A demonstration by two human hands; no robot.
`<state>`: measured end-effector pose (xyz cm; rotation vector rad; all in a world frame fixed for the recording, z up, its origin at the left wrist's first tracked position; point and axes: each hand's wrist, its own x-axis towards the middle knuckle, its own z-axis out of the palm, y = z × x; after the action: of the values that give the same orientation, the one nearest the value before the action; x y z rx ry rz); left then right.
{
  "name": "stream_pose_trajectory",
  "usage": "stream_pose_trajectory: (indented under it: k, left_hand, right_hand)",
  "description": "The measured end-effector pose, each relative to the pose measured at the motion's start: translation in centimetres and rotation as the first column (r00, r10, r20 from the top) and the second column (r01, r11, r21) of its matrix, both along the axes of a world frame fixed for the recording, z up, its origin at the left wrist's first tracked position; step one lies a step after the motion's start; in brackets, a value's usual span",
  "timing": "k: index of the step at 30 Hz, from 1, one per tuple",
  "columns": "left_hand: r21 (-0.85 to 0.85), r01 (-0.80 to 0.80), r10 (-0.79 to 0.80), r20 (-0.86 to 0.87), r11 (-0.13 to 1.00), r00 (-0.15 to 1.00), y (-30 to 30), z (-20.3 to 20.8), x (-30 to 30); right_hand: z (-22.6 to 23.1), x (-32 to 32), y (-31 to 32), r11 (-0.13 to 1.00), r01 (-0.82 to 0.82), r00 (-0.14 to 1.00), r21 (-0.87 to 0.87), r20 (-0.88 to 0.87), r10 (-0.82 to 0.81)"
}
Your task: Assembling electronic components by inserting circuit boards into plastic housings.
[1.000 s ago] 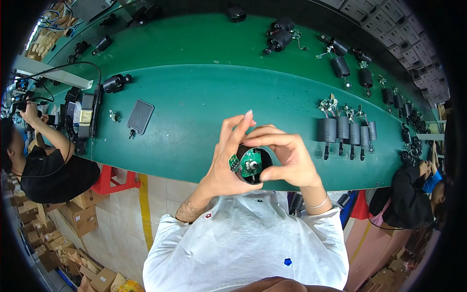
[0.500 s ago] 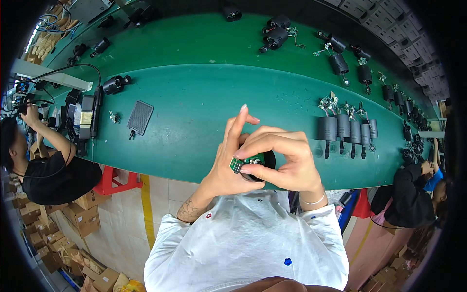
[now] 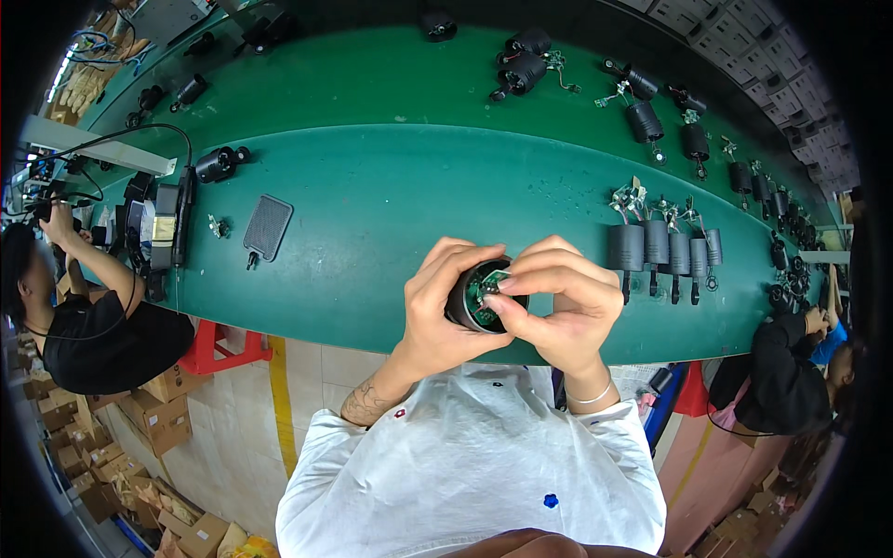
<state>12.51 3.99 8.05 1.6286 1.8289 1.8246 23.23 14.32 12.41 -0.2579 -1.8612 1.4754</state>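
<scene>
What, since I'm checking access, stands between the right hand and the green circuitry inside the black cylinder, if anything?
Nothing visible: the right hand has its fingertips at the open mouth of the black cylinder. The left hand grips its outside. The right fingers hide part of the green circuitry.

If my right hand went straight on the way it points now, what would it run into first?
Apart from the small circuit board it pinches, your right hand would probably meet the inside of the black cylinder first, with your left hand around its left side. Depth inside is hard to judge.
</scene>
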Motion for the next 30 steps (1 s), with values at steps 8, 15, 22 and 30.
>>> stream_pose_trajectory:
  k: [8,15,22,30]
  left_hand:
    - [0.197,-0.123,0.114,0.059,0.973,0.992,1.0,-0.5,0.7]
    - [0.208,-0.175,0.172,0.032,0.962,0.985,1.1,-1.0,1.1]
    - [0.242,-0.18,0.172,0.054,0.954,0.984,1.1,-1.0,1.4]
    - [0.255,-0.154,0.169,-0.036,0.954,0.985,1.1,-1.1,1.0]
  right_hand:
    - [0.4,-0.5,0.1,0.994,-0.017,1.0,0.106,0.009,0.016]
    - [0.8,-0.4,-0.7,0.995,0.014,0.994,0.103,0.107,-0.025]
    - [0.6,-0.4,-1.0,0.998,-0.044,0.994,0.043,0.105,0.039]
    - [1.2,0.2,-1.0,0.987,-0.018,0.997,0.16,0.074,0.006]
